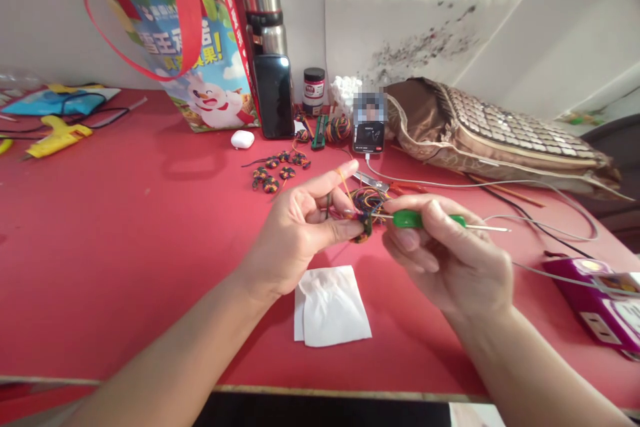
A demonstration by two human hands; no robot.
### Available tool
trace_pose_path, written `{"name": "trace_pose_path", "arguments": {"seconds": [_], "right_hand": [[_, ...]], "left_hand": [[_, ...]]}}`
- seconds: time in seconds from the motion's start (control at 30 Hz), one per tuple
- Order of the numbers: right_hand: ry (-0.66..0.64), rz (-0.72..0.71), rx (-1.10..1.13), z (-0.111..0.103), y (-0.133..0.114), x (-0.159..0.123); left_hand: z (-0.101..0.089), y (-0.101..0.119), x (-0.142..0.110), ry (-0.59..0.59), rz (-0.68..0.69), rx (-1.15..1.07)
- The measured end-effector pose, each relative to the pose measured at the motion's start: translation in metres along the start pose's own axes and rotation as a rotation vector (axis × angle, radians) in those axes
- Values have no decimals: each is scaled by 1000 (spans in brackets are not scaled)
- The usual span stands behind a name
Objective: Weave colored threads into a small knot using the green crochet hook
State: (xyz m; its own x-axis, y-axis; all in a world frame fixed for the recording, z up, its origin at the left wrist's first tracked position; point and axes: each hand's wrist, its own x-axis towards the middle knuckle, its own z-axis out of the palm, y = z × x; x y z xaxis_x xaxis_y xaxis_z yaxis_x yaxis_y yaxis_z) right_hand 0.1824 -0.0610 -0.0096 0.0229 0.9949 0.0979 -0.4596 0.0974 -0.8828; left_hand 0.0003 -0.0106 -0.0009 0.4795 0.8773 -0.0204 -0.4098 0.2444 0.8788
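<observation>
Crochet piece [364,233]: where is it held?

Above the red tabletop [150,267], between the two hands, a bit beyond the white tissue [336,313]. Multicoloured, mostly dark.

Left hand [305,220] status?

Grasping. The piece is pinched between thumb and fingers; the index is extended, with orange yarn [344,180] passed over it and led down to the work.

And the right hand [460,253]?

Closed around the green handle of a hook [407,219]. One metal end is aimed left and brought up to the piece; the other is left sticking out past the hand. Whether a loop is caught can't be told, too small.

Surroundings?

Loose yarn [370,197] is bunched just behind the piece, scissors [371,181] partly covered beside it. Small yarn flowers [287,173] are spread farther left, near the black phone [274,97], which is stood in front of a steel flask [263,0].

Lit phone?

Smaller phone [369,139], propped upright behind the yarn, plugged into a white cable [430,181].
</observation>
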Motion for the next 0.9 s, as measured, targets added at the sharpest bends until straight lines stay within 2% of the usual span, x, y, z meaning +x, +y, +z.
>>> {"name": "trace_pose_path", "arguments": {"seconds": [0.1,0.17,0.43,0.67,0.9], "right_hand": [[67,-29,68,11,9,-1],[91,-27,85,15,12,-1],[101,-24,58,16,13,-1],[38,-9,91,16,12,-2],[59,-110,6,18,12,-6]], "left_hand": [[6,-4,-2,121,69,-15],[7,-5,-3,160,98,6],[7,-4,-3,169,152,18],[5,-3,0,205,138,0],[13,-8,-4,228,134,-78]]}}
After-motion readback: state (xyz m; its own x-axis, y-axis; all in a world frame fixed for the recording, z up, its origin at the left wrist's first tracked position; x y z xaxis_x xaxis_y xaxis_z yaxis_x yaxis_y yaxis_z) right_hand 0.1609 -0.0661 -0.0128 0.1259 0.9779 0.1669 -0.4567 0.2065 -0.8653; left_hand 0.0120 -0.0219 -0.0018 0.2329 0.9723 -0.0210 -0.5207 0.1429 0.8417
